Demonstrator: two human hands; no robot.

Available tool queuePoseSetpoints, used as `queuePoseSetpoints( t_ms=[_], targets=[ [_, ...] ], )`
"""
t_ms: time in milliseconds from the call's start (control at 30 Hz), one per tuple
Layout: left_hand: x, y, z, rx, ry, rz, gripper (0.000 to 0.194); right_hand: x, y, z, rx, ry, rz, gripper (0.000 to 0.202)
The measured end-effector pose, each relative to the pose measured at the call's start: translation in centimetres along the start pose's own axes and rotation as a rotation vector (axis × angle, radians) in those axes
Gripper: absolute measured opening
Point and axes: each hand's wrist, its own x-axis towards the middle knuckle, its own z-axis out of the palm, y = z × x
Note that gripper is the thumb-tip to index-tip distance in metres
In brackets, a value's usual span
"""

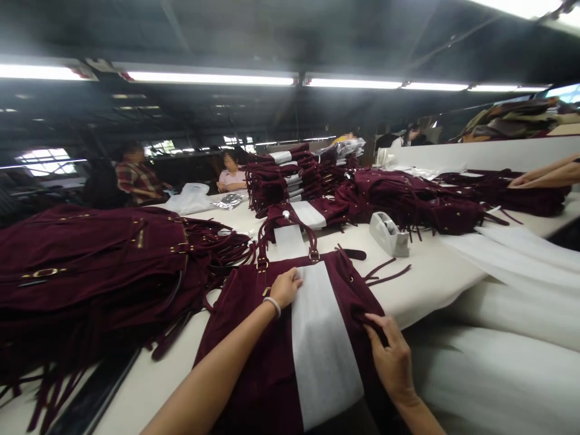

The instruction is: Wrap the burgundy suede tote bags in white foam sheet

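Observation:
A maroon handbag (254, 326) with fringe-like straps and brass-coloured fittings lies before me, its handles toward the far side. Down its front runs a white paper strip (319, 344). My left hand (284, 289), a pale band on the wrist, has its fingers curled at the strip's upper left edge. On the right side of the bag, my right hand (390, 353) pinches the maroon fabric between thumb and fingers. Another white paper piece (290, 240) shows between the handles.
Maroon bags (99, 254) are heaped on my left, with a stack (283, 181) behind. A tape dispenser (388, 234) stands on the pale table (417, 284). White sheets (512, 314) lie at right. Another person's hands (544, 173) reach in at far right; people sit beyond.

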Motion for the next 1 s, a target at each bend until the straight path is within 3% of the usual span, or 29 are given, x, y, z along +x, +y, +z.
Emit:
queuePoseSetpoints(
  t_ms=[200, 367, 533, 700, 800, 867, 933, 1000],
  targets=[
    [2.1, -3.5, -2.7, 0.064, 0.049, -0.113, 0.027, 6.3, -1.0, 3.1, -0.016, 0.136, 0.023, 0.026],
    [1.2, -5.5, -2.9, 0.070, -0.070, -0.160, 0.027, 6.5, -0.3, 3.0, -0.053, -0.068, 0.080, 0.030],
    [-1.7, -5.0, -4.0, 0.029, -0.118, -0.123, 0.025, 5.1, -0.2, -1.1, -0.112, -0.224, 0.066, 0.031],
    [-6.0, -4.0, -6.1, -0.064, -0.126, -0.020, 0.021, 5.2, -4.1, -3.9, -0.251, -0.087, -0.126, 0.028],
    [-8.6, -3.5, -6.7, -0.124, -0.092, 0.026, 0.027, 4.1, -7.1, -3.6, -0.182, -0.263, -0.123, 0.036],
    [-10.1, -3.1, -6.9, -0.149, -0.070, 0.035, 0.029, 3.0, -8.6, -2.7, -0.171, -0.403, -0.086, 0.054],
    [-11.5, -2.5, -7.0, -0.164, -0.046, 0.034, 0.029, 2.0, -9.6, -1.7, -0.163, -0.446, -0.035, 0.069],
    [-13.0, -1.9, -7.3, -0.172, -0.007, 0.039, 0.029, 1.1, -10.4, -1.2, -0.077, -0.434, 0.041, 0.072]
  ],
)
